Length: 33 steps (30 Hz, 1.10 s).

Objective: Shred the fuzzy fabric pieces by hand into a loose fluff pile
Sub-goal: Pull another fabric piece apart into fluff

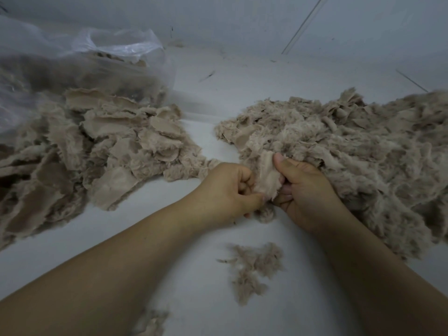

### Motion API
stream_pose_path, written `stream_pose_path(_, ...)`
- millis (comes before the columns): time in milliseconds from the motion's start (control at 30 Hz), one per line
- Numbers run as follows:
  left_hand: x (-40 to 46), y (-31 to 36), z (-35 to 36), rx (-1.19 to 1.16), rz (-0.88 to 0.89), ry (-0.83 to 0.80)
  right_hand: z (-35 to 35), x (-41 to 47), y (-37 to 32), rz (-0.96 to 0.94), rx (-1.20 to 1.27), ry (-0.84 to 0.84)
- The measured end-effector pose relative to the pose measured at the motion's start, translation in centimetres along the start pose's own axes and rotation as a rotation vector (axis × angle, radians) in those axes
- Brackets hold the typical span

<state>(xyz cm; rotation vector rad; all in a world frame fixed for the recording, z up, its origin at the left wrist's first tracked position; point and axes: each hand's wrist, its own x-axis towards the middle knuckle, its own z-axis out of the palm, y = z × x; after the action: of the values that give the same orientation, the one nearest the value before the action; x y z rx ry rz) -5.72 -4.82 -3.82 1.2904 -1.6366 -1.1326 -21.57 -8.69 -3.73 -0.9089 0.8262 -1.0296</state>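
Between my two hands is a small beige fuzzy fabric piece (268, 177), held upright. My left hand (226, 190) pinches its left edge with curled fingers. My right hand (303, 190) grips its right edge, thumb pointing up. A heap of flat fuzzy fabric pieces (97, 146) lies to the left. A big loose fluff pile (351, 161) spreads on the right, right behind my right hand.
A clear plastic bag (80, 59) with more beige fabric lies at the back left. Small fluff tufts (254, 265) sit on the white surface (194, 275) between my forearms, another tuft (152, 321) near the bottom edge. A grey wall rises behind.
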Motion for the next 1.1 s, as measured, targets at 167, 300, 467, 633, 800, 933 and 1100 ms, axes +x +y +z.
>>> stream_pose_path(167,0.2,-0.3,0.2,-0.146,0.057,0.083,-0.2,-0.1,-0.1,-0.018,-0.034,-0.093)
stream_pose_path(300,0.2,-0.5,0.5,-0.152,0.098,0.134,-0.3,0.0,0.1,-0.01,-0.057,-0.112)
stream_pose_path(467,-0.2,0.4,-0.2,-0.242,0.199,0.134,-0.2,0.0,0.0,-0.004,0.017,-0.107)
stream_pose_path(633,-1.1,0.8,-0.2,-0.255,0.214,-0.118,-0.2,0.2,0.0,-0.012,0.024,-0.033)
stream_pose_path(800,-0.7,0.3,0.5,-0.104,0.23,0.196,-0.1,-0.3,-0.1,-0.024,-0.108,-0.087)
stream_pose_path(933,-0.1,-0.2,0.4,0.084,0.23,0.315,-0.2,-0.3,0.0,-0.02,-0.157,-0.111)
stream_pose_path(1100,0.3,-0.2,-0.6,-0.053,0.27,0.664,-0.1,0.0,0.0,-0.004,-0.088,-0.109)
